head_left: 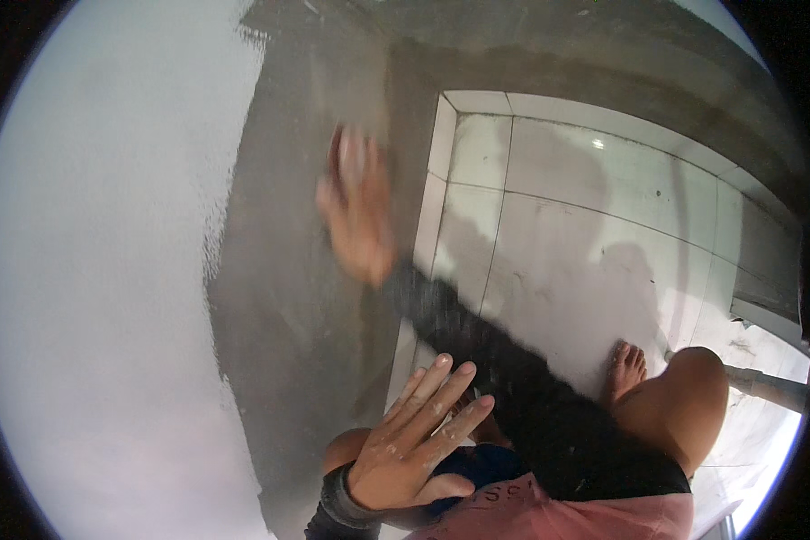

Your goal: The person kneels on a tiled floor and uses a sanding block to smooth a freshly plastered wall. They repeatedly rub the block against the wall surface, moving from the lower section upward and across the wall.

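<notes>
My right hand reaches out on a black-sleeved arm to the grey, unpainted band of wall. Motion smears its fingers. Along their left side shows a thin dark-reddish edge, perhaps of a flat piece under the hand; its kind cannot be made out. Close to my body, my left hand hangs in the air with fingers spread and nothing in it. White dust or specks mark its back and fingertips. A dark cuff wraps that wrist.
White paint covers the wall on the left, with a ragged brushed edge. Below the grey band lies a white tiled floor with a raised tile skirting. My bare foot rests there. A pipe-like bar is at the right.
</notes>
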The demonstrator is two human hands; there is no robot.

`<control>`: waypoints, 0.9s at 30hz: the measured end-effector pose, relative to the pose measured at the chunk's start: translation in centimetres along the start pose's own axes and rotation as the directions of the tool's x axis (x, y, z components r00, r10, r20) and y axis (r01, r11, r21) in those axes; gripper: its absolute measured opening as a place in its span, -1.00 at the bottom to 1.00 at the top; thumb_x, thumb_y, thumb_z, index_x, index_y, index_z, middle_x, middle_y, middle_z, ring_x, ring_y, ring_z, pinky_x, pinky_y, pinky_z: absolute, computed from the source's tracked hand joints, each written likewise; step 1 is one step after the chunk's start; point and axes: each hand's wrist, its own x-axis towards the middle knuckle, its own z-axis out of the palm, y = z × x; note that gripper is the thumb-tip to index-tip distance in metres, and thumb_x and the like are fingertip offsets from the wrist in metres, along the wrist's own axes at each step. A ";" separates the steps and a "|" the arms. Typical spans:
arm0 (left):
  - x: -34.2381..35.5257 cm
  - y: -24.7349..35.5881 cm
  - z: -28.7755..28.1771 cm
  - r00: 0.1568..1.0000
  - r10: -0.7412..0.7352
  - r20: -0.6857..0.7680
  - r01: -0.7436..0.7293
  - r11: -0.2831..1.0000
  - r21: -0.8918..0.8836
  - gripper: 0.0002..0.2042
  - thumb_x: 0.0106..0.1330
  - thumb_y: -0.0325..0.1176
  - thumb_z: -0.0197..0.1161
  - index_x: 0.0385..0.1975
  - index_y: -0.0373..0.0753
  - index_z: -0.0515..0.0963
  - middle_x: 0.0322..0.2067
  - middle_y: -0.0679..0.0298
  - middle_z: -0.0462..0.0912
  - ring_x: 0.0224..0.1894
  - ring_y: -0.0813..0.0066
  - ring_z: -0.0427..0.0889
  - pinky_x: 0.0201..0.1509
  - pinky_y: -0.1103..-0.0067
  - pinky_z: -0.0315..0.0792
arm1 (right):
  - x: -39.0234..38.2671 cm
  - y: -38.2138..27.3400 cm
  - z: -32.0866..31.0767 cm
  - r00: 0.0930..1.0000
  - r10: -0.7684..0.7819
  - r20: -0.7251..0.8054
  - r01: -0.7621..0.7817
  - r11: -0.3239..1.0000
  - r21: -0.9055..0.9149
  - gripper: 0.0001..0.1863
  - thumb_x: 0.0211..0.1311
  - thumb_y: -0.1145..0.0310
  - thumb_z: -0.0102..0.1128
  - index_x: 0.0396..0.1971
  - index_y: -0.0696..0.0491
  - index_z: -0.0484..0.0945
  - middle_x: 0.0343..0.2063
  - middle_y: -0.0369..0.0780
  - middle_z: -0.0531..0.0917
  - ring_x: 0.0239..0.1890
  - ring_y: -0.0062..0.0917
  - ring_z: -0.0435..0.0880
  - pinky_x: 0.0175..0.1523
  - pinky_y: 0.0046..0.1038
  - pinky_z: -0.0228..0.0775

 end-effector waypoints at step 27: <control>-1.1 0.1 -0.2 0.987 0.125 0.097 -0.117 0.989 -0.086 -0.16 0.30 0.39 -0.07 0.44 -0.10 0.35 0.49 0.00 0.20 0.56 -0.09 0.06 0.54 0.02 0.08 | -5.7 -0.8 -0.8 0.983 0.135 0.128 -0.152 0.979 0.136 -0.34 0.60 0.05 -0.21 0.51 0.12 0.09 0.49 0.10 0.14 0.57 -0.03 -0.03 0.57 0.04 -0.23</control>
